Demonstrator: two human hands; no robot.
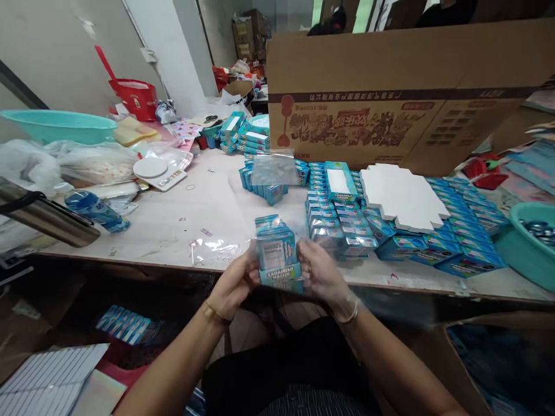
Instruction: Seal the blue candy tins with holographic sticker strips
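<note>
A bundle of blue "CARAMELO MACIZO" cartons (278,254) is held at the near edge of the bench (203,202), between the fingers of both hands. The left hand (234,283) grips its left side; the right hand (325,270), blurred, clasps the other. The step in hand appears to be steadying or squaring the bundle; the next move would call for even pressure from both sides, so that no carton slides out. A clear plastic sheet (208,252) lies just left of the left fingers. Beyond the fingertips, another clear sheet (274,169) covers part of a carton cluster (254,180). Right of the right fingers stand packed carton rows (323,222), with white die-cut card (401,196) farther right.
</note>
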